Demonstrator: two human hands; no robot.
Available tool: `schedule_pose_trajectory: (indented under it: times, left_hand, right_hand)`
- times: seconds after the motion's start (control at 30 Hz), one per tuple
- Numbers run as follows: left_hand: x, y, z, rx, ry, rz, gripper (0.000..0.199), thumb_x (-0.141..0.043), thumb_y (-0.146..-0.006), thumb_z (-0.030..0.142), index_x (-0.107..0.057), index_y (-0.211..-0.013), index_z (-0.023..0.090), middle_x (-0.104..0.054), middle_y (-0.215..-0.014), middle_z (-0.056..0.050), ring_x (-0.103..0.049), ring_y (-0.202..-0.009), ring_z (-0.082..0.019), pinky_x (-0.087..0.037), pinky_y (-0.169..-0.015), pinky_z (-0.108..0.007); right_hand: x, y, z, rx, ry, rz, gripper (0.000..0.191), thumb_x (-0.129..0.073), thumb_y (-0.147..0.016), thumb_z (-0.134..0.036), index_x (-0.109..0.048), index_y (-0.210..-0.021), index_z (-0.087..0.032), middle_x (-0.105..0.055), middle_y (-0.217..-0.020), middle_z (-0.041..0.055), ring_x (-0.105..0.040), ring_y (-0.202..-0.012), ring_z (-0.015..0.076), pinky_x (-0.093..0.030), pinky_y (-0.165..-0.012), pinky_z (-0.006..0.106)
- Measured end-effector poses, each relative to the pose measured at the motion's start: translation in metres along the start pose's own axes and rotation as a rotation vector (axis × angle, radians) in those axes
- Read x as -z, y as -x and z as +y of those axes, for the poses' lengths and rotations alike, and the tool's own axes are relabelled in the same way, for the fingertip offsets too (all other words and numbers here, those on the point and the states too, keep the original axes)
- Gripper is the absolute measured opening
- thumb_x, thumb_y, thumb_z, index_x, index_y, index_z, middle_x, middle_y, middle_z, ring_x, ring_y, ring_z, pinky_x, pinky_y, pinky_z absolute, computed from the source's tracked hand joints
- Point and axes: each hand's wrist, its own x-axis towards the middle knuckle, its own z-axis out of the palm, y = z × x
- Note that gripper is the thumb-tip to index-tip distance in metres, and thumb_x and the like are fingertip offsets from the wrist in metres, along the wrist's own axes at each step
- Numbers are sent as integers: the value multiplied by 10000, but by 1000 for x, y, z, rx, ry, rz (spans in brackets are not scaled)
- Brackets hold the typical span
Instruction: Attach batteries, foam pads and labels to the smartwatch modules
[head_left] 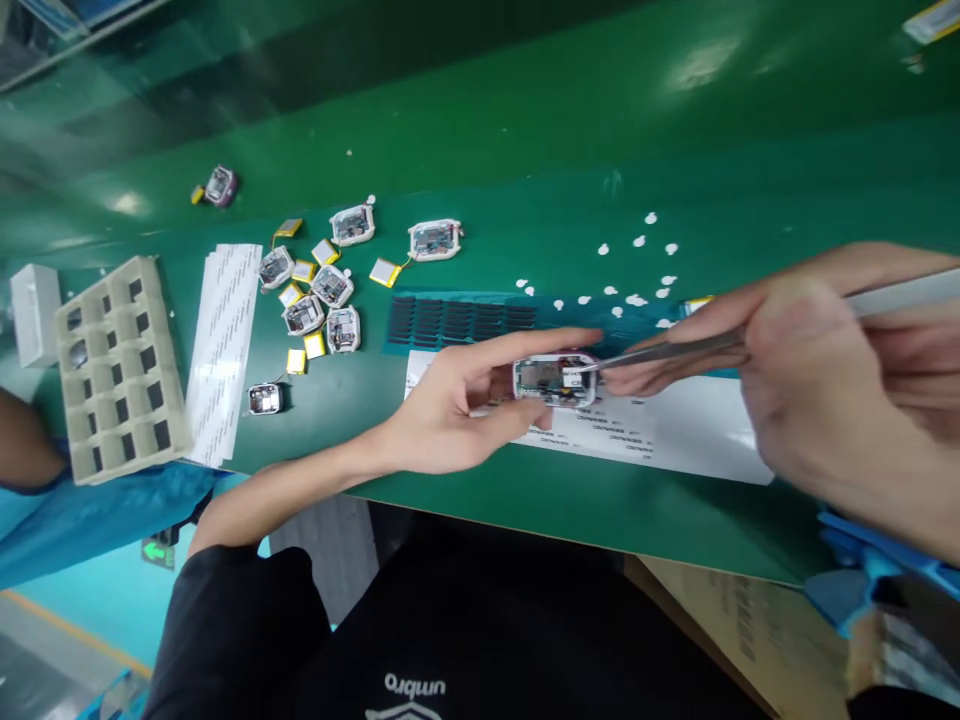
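Black shirt (480, 620) nearest, at the green table's (480, 490) edge. Left hand (457, 410): thumb and fingers closed around an opened white-rimmed device (538, 375), circuitry facing up, held over a printed white sheet (690, 420). Right hand (825, 380): fingers pinched on metal tweezers (675, 350), tips at the device's right end (can't tell if those fingers also touch the rim). Just beyond: sheet of dark strips (461, 320), then scattered white stickers (638, 241). Off left, more open devices (343, 328) cluster with yellow-edged batteries (385, 272); beige compartment tray (172, 390) further left. Farthest: purple-rimmed unit (221, 186).
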Motion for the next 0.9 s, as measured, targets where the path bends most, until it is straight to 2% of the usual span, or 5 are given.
schedule_pose_trajectory:
  times: [0.13,0.4,0.63,0.8,0.9]
  left_hand:
    - [-7,4,-3,38,21,-7,507,-624,-980,150,-594,-1480,228,-731,-1403,-75,-786,-992,-205,-713,-850,-341]
    - [-13,6,1,83,-71,9,516,-604,-1022,155,-509,-1528,198,-686,-1477,-101,-801,-1022,-213,-730,-857,-352]
    - [-14,7,1,101,-12,5,511,-638,-1007,169,-529,-1506,187,-747,-1354,-89,-798,-944,-191,-729,-860,-357]
    - [-15,7,0,104,21,6,516,-645,-1000,171,-531,-1504,184,-727,-1385,-93,-789,-937,-180,-725,-853,-341]
    - [-15,7,1,99,24,3,521,-637,-999,161,-521,-1507,150,-754,-1296,-102,-784,-918,-181,-725,-835,-340]
  right_hand:
    - [-9,3,15,-14,-19,-54,419,-657,-934,-712,-770,-941,-308,-770,-911,80,-780,-838,267,-670,-640,424]
    - [-46,-10,-17,50,-102,-155,307,-631,-1021,-511,-760,-831,-308,-746,-807,22,-705,-633,160,-625,-564,349]
    - [-36,-5,-7,69,-66,-165,304,-611,-1020,-546,-756,-895,-310,-736,-773,36,-706,-638,181,-628,-569,361]
    - [-7,15,29,-18,52,-143,442,-582,-965,-726,-765,-1007,-325,-770,-950,90,-773,-875,273,-669,-630,413]
    - [-7,18,29,-35,54,-153,446,-567,-963,-743,-760,-1008,-344,-765,-955,86,-774,-910,279,-673,-643,423]
